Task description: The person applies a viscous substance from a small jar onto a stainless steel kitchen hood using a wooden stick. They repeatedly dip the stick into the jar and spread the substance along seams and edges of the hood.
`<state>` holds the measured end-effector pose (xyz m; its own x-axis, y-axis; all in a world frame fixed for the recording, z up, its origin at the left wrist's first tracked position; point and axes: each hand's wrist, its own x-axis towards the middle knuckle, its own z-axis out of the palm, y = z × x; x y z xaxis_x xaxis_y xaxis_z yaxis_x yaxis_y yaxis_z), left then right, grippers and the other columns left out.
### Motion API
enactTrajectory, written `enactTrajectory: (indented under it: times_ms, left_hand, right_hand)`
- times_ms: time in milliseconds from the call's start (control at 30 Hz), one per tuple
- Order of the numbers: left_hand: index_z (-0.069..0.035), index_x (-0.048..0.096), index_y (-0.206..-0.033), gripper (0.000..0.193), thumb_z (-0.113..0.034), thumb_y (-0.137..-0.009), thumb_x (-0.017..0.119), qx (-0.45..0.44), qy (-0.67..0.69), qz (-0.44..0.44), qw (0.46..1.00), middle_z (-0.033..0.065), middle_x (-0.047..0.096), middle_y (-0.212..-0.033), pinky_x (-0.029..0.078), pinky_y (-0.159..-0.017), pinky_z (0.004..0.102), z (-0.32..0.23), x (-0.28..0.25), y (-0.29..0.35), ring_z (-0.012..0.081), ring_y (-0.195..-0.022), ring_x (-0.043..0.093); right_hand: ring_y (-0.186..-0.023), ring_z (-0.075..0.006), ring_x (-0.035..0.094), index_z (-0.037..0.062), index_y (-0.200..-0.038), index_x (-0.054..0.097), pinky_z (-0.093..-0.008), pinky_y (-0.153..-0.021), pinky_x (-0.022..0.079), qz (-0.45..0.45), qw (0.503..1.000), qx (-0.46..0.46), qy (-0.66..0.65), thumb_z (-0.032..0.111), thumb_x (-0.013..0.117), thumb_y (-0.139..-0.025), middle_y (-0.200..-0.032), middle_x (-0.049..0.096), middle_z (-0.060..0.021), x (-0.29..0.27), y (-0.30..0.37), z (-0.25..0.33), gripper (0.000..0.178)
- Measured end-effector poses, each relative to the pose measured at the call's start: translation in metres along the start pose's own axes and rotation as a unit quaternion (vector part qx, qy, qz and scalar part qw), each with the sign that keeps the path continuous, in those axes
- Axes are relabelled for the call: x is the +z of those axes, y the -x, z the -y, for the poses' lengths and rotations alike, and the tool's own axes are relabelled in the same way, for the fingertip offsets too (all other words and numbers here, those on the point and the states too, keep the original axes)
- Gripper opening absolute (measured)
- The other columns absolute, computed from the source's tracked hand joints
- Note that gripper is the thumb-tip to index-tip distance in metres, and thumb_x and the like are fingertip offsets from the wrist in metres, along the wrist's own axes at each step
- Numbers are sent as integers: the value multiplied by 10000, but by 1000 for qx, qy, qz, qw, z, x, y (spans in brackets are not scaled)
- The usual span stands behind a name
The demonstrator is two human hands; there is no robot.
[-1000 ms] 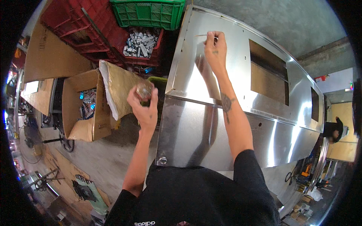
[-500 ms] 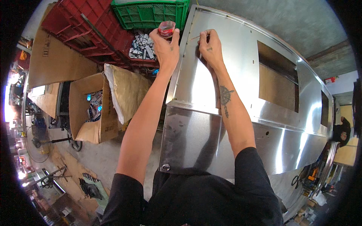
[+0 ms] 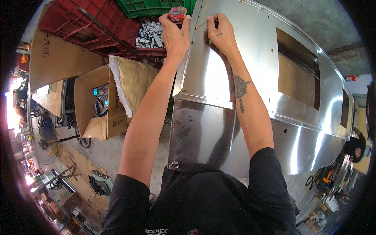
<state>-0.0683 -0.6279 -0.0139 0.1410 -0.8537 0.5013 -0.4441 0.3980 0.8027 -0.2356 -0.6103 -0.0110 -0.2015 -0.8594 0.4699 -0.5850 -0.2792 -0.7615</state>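
My left hand (image 3: 176, 39) is closed around a small clear cup with a red band and dark contents (image 3: 177, 15), held up beside the left edge of a large shiny sheet-metal cabinet (image 3: 250, 62). Between the thumb and fingers of my right hand (image 3: 221, 33), a thin stick (image 3: 201, 26) is pinched, pointing left. Its tip is at the cabinet's left edge, by a row of small dark spots; whether it touches cannot be made out. Rectangular openings are cut in the cabinet's top face.
Left of the cabinet are a red plastic crate (image 3: 84, 23), a green crate (image 3: 147, 7) and a heap of small metallic pieces (image 3: 150, 35). Nearer stands an open cardboard box (image 3: 117, 121) with small packets inside. Another person (image 3: 355, 149) is at the far right.
Both hands have moved slightly farther away along the cabinet's left edge, the cup and stick still in them. The stick's tip has come down-left to that edge. The view has shifted a little.
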Motion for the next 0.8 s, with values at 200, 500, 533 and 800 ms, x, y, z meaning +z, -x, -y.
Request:
enactTrajectory:
  times_ms: [200, 500, 533, 800]
  left_hand:
    - [102, 441, -1299, 652, -360, -995, 786, 31, -19, -17, 999, 300, 684, -1140, 524, -957, 473, 6, 1, -1, 421, -1051, 702]
    - [92, 438, -1322, 666, -373, -993, 784, 26, -27, -13, 999, 302, 680, -1169, 519, -989, 478, 2, -1, 1, 430, -1093, 696]
    - [91, 438, -1324, 667, -372, -991, 785, 22, -26, -12, 999, 304, 680, -1174, 518, -993, 478, 2, 0, 1, 431, -1096, 696]
    - [99, 438, -1323, 685, -374, -981, 795, 17, -36, -8, 999, 316, 674, -1184, 521, -988, 483, -3, -3, 1, 444, -1093, 695]
  right_hand:
    - [-921, -343, 718, -49, -1085, 679, -424, -855, 560, -15, 999, -34, 32, 264, 658, -1052, -1005, 734, -225, 2, -2, -3, 315]
    - [-868, -296, 709, -46, -1063, 681, -403, -819, 561, -14, 999, -32, 12, 260, 654, -1054, -957, 730, -199, 3, -1, -3, 308]
    - [-862, -289, 707, -46, -1063, 681, -399, -815, 561, -14, 999, -32, 15, 258, 653, -1055, -951, 729, -194, 3, -1, -3, 305]
    - [-846, -271, 698, -41, -1066, 680, -394, -807, 561, -10, 999, -37, 16, 260, 647, -1068, -936, 726, -179, 3, 0, -3, 303]
